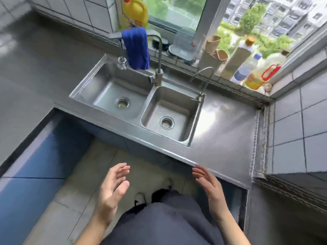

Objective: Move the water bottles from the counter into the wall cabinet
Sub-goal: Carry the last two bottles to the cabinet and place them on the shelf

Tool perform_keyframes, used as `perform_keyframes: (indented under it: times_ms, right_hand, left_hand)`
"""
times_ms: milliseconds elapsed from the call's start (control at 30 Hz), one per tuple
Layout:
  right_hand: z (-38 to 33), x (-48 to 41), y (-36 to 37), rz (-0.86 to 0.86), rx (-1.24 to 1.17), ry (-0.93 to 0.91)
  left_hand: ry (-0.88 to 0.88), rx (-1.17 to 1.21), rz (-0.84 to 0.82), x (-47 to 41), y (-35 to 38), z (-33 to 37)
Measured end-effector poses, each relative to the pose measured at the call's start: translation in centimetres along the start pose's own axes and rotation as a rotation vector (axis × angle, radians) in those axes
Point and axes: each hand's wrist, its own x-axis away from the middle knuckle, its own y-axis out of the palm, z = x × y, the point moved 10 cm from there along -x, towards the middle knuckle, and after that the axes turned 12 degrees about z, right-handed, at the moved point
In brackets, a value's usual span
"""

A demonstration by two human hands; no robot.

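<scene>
Stainless steel covers the counter (224, 131), into which a double sink (141, 106) is set, and both hands are held in the air in front of its near edge. The left hand (113, 190) is seen near the middle of the lower frame, palm turned towards the right, its fingers (122, 169) spread loosely and slightly curled, the thumb apart from them; nothing is gripped in it. The right hand (208, 184) is raised opposite it, palm turned towards the left, fingers extended and parted, their tips close to the counter's near edge, though contact cannot be told; it too is empty. The two forearms are angled up from the lower frame on either side of dark trousers (164, 220). A clear water bottle with a blue cap and label (247, 68) is seen standing on the window sill (235, 85) at the far right, between a tall bottle with an orange cap (238, 57) and a yellow jug with a red handle (261, 73), well apart from both hands. A blue cloth (136, 48) is draped over the tap (158, 55) behind the left basin.
</scene>
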Motion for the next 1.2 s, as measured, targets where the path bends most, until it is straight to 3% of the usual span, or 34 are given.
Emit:
perform_keyframes:
  times_ms: [67, 200, 533, 867, 1100, 1200]
  right_hand:
    - [-1.3, -0.8, -1.1, 0.043, 0.014, 0.019]
    - [-3.0, -5.6, 5.8, -0.125, 0.082, 0.029]
    - [-9.4, -10.9, 32.0, -0.801, 0.240, -0.044]
    - [-6.9, -2.0, 46.6, -1.241, 0.512, -0.111]
    - [-4.0, 13.4, 56.2, -1.532, 0.620, -0.196]
    - [-2.3, 18.3, 59.1, -1.581, 0.669, -0.215]
  left_hand:
    - [-0.003, 0.000, 0.017, -0.4, 0.6, 0.2]
    - [-0.029, 0.036, 0.195, -2.8, -3.7, 0.3]
    - [-0.135, 0.094, 0.786, -1.9, -13.5, 0.4]
    - [-0.182, 0.177, 1.273, 9.5, -20.9, -2.2]
    - [-0.200, 0.288, 1.514, 17.4, -26.6, -5.8]
    - [-0.196, 0.339, 1.579, 19.9, -29.4, -7.6]
